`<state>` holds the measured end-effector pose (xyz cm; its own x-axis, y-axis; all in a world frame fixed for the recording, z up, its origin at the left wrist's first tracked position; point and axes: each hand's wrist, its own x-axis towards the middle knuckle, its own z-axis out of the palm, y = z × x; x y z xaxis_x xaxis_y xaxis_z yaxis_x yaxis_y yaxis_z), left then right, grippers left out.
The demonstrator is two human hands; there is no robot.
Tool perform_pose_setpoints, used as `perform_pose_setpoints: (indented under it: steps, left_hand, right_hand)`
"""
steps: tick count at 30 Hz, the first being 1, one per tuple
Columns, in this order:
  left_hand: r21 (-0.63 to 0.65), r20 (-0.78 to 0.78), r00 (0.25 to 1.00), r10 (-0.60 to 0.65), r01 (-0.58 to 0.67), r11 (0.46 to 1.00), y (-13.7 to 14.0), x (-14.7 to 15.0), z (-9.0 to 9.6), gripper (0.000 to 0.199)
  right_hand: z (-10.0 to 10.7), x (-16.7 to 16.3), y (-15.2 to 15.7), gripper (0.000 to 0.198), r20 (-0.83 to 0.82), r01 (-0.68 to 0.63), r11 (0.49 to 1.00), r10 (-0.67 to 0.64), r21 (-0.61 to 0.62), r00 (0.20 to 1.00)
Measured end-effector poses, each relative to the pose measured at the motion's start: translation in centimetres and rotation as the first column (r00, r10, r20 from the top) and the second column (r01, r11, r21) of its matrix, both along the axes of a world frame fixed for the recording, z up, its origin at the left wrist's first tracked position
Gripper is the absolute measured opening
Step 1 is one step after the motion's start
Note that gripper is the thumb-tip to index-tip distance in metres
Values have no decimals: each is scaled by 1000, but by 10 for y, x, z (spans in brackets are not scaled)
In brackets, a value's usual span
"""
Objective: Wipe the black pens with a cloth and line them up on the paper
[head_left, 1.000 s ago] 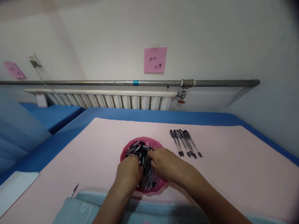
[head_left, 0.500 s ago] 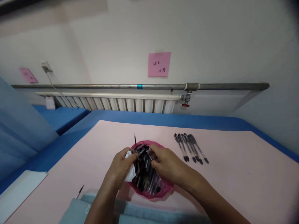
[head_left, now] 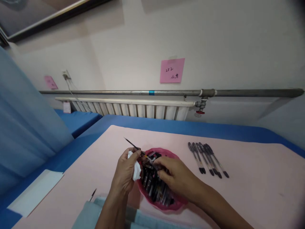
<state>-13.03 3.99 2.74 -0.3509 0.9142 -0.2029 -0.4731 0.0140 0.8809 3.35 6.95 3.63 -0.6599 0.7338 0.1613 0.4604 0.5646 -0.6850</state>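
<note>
Between the thumb and fingers of my left hand (head_left: pixel 124 170) is a dark pen refill (head_left: pixel 131 143), its tip pointing up and left. The same hand clutches a crumpled white tissue (head_left: pixel 136 170) in its palm. My right hand (head_left: pixel 175 171) pinches a thin pen piece (head_left: pixel 151 160) in line with the refill's rear end; the fingers partly hide it, and I cannot tell whether the two are joined. Both hands are over a pink basket (head_left: pixel 152 205) filled with black and clear pen parts (head_left: pixel 149 183).
Several clear pens with black ends (head_left: pixel 207 159) lie side by side on the pink sheet (head_left: pixel 252 178), right of the basket. At the left are a white paper (head_left: pixel 35 192) and a dark-tipped pen piece (head_left: pixel 92 194). Light-blue cloth (head_left: pixel 88 214) lies in front. A radiator (head_left: pixel 140 110) stands behind.
The refill has swung from nearly upright to slanting left. My right fingers have come closer to its rear end. The camera view has shifted left and tilted slightly.
</note>
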Motion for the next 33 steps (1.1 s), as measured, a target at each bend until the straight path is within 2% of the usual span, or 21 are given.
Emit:
perform_pose_setpoints:
  steps: [9,33]
  left_hand:
    - [-10,-62,998,28,-28,1000,-2,-2,3,33]
    - [-33,-136,990,-31,27,999,-4,-2,0,22]
  right_hand:
    - [0,0,-1,27,-4,21,1000,-21,-4,1000]
    - [1,-1,-3,24,52,3,999,-5,37,999]
